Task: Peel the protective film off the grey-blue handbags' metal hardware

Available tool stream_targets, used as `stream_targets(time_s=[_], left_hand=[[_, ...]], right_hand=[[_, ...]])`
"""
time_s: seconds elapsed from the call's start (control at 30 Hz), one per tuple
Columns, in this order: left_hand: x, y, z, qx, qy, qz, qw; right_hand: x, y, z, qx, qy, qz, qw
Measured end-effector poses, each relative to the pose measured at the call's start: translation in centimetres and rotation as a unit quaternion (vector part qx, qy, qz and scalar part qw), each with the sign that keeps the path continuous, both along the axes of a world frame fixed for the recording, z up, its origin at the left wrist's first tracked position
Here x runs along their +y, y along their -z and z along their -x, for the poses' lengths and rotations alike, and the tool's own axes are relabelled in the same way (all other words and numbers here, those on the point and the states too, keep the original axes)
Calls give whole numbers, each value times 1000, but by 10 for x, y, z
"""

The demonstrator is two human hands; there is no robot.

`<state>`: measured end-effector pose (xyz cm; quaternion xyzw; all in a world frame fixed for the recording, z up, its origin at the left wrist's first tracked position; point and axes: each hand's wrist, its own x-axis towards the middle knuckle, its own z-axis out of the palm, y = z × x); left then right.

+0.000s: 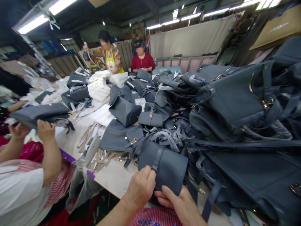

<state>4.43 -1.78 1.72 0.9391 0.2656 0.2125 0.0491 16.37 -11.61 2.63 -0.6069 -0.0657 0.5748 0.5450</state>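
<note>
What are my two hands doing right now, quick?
Left hand: closed at the lower end of the front strap.
Right hand: holding the dark bag near its lower edge.

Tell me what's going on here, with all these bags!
Someone is handling a dark bag at a pale table. Their left hand grips the lower part of its front strap, and their right hand holds its lower edge. More bags are heaped around. At the left, a co-worker holds up another bag. Two others are across the table.
</note>
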Motion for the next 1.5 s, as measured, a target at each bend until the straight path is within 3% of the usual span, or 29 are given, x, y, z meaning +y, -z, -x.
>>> stream_targets(time_s=[0.1, 0.23, 0.37, 0.43, 0.47, 0.6, 0.7, 0.8, 0.9, 1.03, 1.13, 1.2, 1.27, 1.33, 1.4, 1.5], left_hand=[[2, 2, -3, -23, -45, 40, 998], [-6, 6, -6, -98, -123, 178, 971], [-11, 4, -6, -96, -119, 187, 971], [-8, -2, -6, -110, -116, 255, 954], [-6, -6, -6, -132, -122, 315, 932], [8, -21, -1, -221, -147, 540, 798], [18, -31, 5, -236, -147, 622, 732], [23, -38, 18, -290, -164, 654, 680], [22, -38, 41, -312, -195, 620, 694], [12, -24, 84, -178, -234, 553, 780], [2, 2, 120, 35, -235, 439, 866], [-1, 27, 145, 146, -262, 340, 892], [2, 51, 166, 174, -231, 277, 916], [8, 66, 178, 169, -210, 211, 940], [12, 65, 176, 164, -223, 189, 942], [14, 48, 156, 214, -287, 246, 901]], right_hand=[[0, 3, -2, 14, 4, -4, 1000], [0, 4, -4, 23, -3, 11, 1000], [-1, 2, -4, 15, -10, 16, 1000], [-2, 2, -4, 5, -11, 18, 1000], [-2, 2, -4, 3, -12, 19, 1000], [-4, 4, -5, 19, -19, 31, 999], [-4, 0, -9, 46, -14, 25, 999], [-2, -8, -15, 90, -2, 17, 996], [-1, -17, -21, 127, 10, 10, 992], [0, -23, -26, 138, 18, 5, 990], [1, -25, -23, 132, 20, -6, 991], [1, -24, -18, 124, 12, -22, 992], [0, -22, -12, 115, 6, -38, 993], [-1, -20, -8, 115, 10, -45, 992], [-1, -22, -9, 127, 19, -45, 991], [0, -30, -20, 150, 23, -56, 987]])
